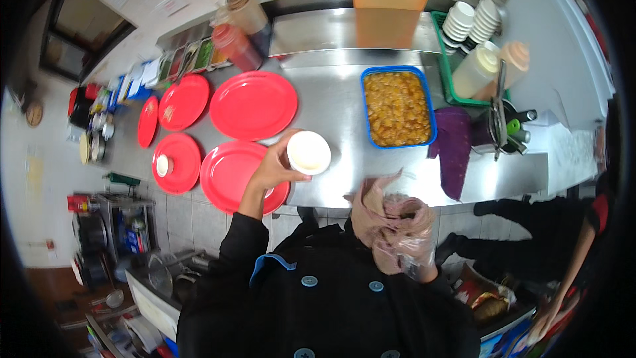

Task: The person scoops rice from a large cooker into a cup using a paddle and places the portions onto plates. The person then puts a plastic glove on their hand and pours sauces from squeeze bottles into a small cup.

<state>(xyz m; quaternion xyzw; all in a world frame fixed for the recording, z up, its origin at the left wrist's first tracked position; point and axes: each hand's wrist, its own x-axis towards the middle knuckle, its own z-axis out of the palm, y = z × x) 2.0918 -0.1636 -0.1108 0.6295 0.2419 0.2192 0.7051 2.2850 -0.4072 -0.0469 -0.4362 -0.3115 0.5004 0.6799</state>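
My left hand grips a small white cup with something pale inside, above a red oval plate near the counter's front edge. Held before my chest, a crumpled pinkish-brown cloth mostly hides my right hand, which has clear plastic around it. More red plates lie to the left, including a large oval one. On a smaller red plate stands another small white cup. Right of centre sits a blue-rimmed tub of chunky yellow-brown food.
A purple cloth lies beside the tub. Behind it, a green basket holds stacked cups and squeeze bottles. A utensil container stands at right. Sauce bottles stand at the back left. Another person's arm is at lower right.
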